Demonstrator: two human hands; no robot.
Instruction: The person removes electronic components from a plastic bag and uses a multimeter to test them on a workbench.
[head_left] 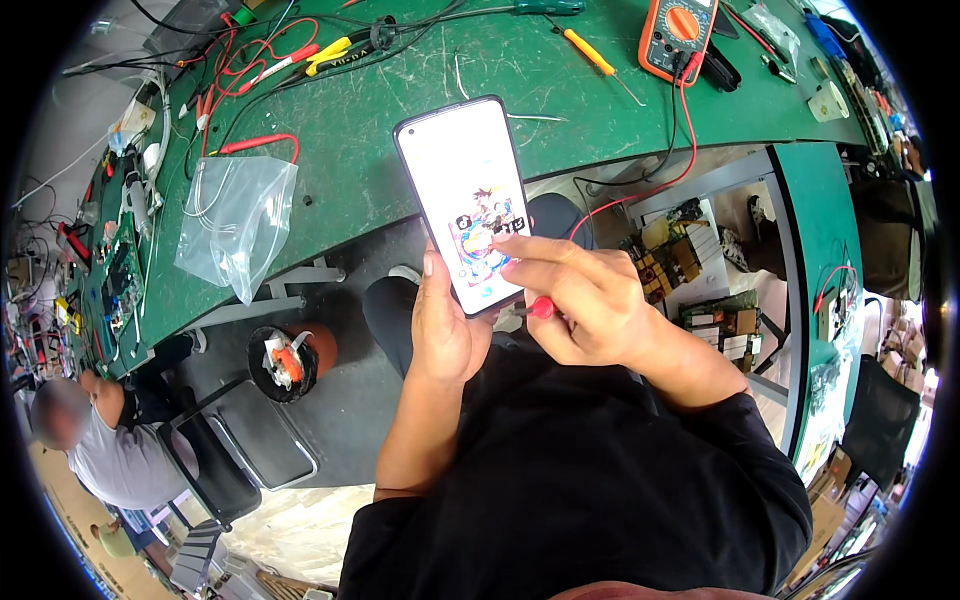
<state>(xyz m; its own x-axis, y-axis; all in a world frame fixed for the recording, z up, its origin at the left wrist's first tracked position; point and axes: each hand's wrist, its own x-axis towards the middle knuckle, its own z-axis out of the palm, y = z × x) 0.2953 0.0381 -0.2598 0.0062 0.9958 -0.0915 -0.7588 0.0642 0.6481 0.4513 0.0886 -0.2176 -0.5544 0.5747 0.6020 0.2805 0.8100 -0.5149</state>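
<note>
A smartphone [450, 180] with a bright white screen and a colourful cartoon picture on it is tilted up in front of me. My left hand [447, 325] grips its lower end, the thumb along the left edge. Over the lower right of the screen, my right hand [590, 295] has its fingertips at the glass; whether they touch it I cannot tell. Tucked in the curled fingers of that hand is a thin tool with a red end [543, 308], mostly hidden, its exact kind unclear.
Beyond the phone stretches a green workbench [390, 160] with an orange multimeter [678, 38], a yellow-handled probe [588, 52], tangled test leads and a clear plastic bag [240, 220]. Below stands a bin [292, 362]. Circuit boards [665, 250] fill a shelf at right. Another person [130, 450] sits at left.
</note>
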